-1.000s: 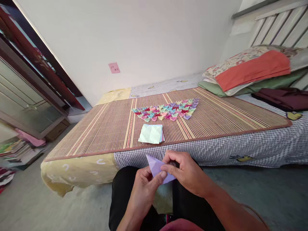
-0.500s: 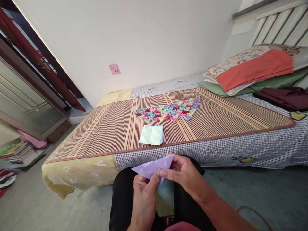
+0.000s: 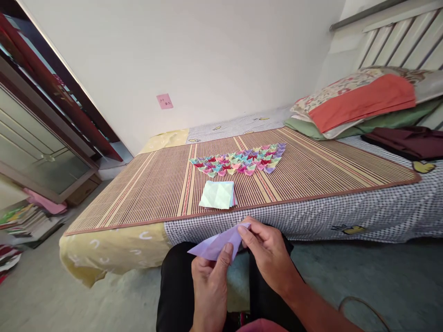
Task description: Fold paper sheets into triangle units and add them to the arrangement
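Here at lower centre is the purple paper [image 3: 217, 245], creased and pointed at its left end, the left hand [image 3: 212, 281] pinching its middle, the right hand [image 3: 265, 246] pinching its upper-right tip.

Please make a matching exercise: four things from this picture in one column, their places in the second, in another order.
1. purple folded paper
2. creased paper stack, pale green on top
3. pink paper note
4. folded maroon cloth

A. on the white wall
B. on the checked sheet, far right
C. in the left hand and right hand
D. on the striped mat

Pairs: 1-C, 2-D, 3-A, 4-B
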Demonstrator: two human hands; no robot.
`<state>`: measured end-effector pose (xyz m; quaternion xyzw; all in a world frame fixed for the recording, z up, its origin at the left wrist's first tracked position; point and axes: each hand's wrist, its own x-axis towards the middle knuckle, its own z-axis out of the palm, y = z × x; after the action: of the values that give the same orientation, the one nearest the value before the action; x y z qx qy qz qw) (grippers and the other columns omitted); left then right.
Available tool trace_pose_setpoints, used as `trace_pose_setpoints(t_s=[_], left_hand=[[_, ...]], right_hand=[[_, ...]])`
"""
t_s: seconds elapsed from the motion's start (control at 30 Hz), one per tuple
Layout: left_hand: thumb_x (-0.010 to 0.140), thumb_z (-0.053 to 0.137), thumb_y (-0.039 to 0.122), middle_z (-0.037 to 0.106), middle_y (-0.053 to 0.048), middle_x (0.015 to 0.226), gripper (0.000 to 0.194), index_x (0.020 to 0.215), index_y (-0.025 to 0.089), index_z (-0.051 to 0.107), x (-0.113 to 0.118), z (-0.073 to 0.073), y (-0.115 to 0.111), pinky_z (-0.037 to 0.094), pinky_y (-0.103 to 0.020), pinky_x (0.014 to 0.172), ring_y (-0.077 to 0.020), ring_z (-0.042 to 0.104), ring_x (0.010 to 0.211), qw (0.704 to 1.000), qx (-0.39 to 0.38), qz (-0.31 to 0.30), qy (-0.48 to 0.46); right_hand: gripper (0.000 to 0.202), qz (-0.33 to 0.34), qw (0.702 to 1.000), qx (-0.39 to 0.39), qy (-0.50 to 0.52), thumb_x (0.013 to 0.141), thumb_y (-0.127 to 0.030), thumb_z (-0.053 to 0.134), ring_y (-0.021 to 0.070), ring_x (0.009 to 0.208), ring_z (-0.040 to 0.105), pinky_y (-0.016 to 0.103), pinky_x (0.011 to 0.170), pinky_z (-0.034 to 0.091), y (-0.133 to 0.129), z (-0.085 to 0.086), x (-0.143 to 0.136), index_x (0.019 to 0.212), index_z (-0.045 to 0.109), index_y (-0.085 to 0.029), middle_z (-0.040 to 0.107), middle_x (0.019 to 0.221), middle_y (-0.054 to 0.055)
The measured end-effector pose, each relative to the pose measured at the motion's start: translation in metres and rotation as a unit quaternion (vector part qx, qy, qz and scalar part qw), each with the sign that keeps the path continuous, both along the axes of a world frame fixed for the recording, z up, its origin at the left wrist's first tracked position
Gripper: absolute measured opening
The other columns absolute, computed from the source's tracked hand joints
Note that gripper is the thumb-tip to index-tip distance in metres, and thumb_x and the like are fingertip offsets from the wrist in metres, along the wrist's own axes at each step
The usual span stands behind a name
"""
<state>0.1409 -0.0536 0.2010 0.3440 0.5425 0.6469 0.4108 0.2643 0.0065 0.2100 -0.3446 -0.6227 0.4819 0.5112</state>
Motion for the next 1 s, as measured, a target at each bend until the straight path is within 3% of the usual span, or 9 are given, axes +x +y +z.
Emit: trace_pose_setpoints(t_s=[0.13, 0.33, 0.4, 0.47, 0.57, 0.73, 0.87, 1.0], left_hand=[[0.08, 0.085, 0.039, 0.078, -0.006, 0.077, 0.024, 0.082, 0.015, 0.085, 0.002, -0.003, 0.001, 0.055, -0.034, 0.085, -0.0235, 0.07, 0.08, 0.998, 0.0, -0.012, -0.06], [0.076, 0.089, 0.035, 0.076, -0.004, 0.073, 0.022, 0.073, 0.015, 0.079, -0.003, -0.003, 0.006, 0.055, -0.033, 0.085, -0.0217, 0.069, 0.08, 0.991, 0.005, 0.0, -0.133], [0.075, 0.089, 0.034, 0.077, -0.005, 0.075, 0.022, 0.075, 0.015, 0.08, -0.005, -0.001, 0.01, 0.055, -0.036, 0.089, -0.0231, 0.071, 0.083, 0.989, 0.011, 0.005, -0.147], [0.073, 0.091, 0.033, 0.078, -0.006, 0.079, 0.021, 0.078, 0.015, 0.081, -0.006, 0.001, 0.013, 0.056, -0.036, 0.088, -0.0233, 0.072, 0.083, 0.987, 0.019, 0.008, -0.159], [0.07, 0.092, 0.033, 0.079, -0.007, 0.081, 0.024, 0.08, 0.014, 0.081, -0.005, 0.004, 0.017, 0.056, -0.035, 0.083, -0.0235, 0.073, 0.082, 0.984, 0.018, 0.013, -0.176], [0.064, 0.096, 0.033, 0.077, -0.006, 0.076, 0.029, 0.078, 0.013, 0.08, -0.003, 0.008, 0.022, 0.057, -0.033, 0.08, -0.0221, 0.072, 0.079, 0.978, -0.01, 0.018, -0.209], [0.065, 0.095, 0.034, 0.079, -0.008, 0.083, 0.032, 0.083, 0.013, 0.081, -0.004, 0.008, 0.024, 0.057, -0.035, 0.08, -0.0246, 0.073, 0.084, 0.975, -0.007, 0.004, -0.222], [0.078, 0.086, 0.037, 0.078, -0.006, 0.08, 0.023, 0.085, 0.015, 0.083, -0.006, 0.01, 0.018, 0.055, -0.036, 0.084, -0.0241, 0.071, 0.08, 0.995, 0.02, -0.006, -0.095]], right_hand=[[0.032, -0.004, 1.0, -0.012, 0.008, 0.1, -0.042, 0.056, 0.0151, 0.063, 0.048, 0.027, 0.059, 0.038, 0.008, 0.0, 0.006, 0.084, 0.071, -0.019, 0.05, 0.067, -0.002], [0.03, -0.099, 0.993, -0.056, 0.044, 0.096, -0.046, 0.064, 0.0178, 0.072, 0.057, 0.029, 0.071, 0.045, 0.03, -0.002, 0.023, 0.088, 0.075, -0.02, 0.061, 0.071, 0.001], [0.036, -0.053, 0.996, -0.067, 0.028, 0.097, -0.051, 0.062, 0.018, 0.073, 0.057, 0.029, 0.071, 0.045, 0.028, -0.005, 0.023, 0.085, 0.074, -0.019, 0.064, 0.075, 0.002], [0.042, 0.039, 0.996, -0.079, -0.01, 0.096, -0.054, 0.062, 0.0179, 0.072, 0.057, 0.029, 0.067, 0.044, 0.021, -0.008, 0.017, 0.078, 0.07, -0.018, 0.066, 0.075, 0.003], [0.041, 0.136, 0.986, -0.079, -0.055, 0.094, -0.05, 0.067, 0.0154, 0.065, 0.051, 0.028, 0.061, 0.038, 0.006, -0.012, 0.003, 0.07, 0.066, -0.017, 0.059, 0.065, 0.0], [0.034, 0.131, 0.988, -0.066, -0.046, 0.094, -0.037, 0.067, 0.0123, 0.06, 0.042, 0.026, 0.058, 0.033, -0.004, -0.012, -0.012, 0.066, 0.061, -0.018, 0.049, 0.061, -0.004], [0.026, 0.136, 0.989, -0.044, -0.036, 0.092, -0.028, 0.065, 0.0127, 0.062, 0.043, 0.026, 0.06, 0.035, -0.003, -0.014, -0.011, 0.069, 0.059, -0.019, 0.049, 0.063, -0.004], [0.019, 0.158, 0.986, -0.043, -0.041, 0.092, -0.027, 0.065, 0.0152, 0.069, 0.053, 0.028, 0.067, 0.045, 0.003, -0.014, 0.002, 0.075, 0.064, -0.019, 0.06, 0.071, -0.001]])
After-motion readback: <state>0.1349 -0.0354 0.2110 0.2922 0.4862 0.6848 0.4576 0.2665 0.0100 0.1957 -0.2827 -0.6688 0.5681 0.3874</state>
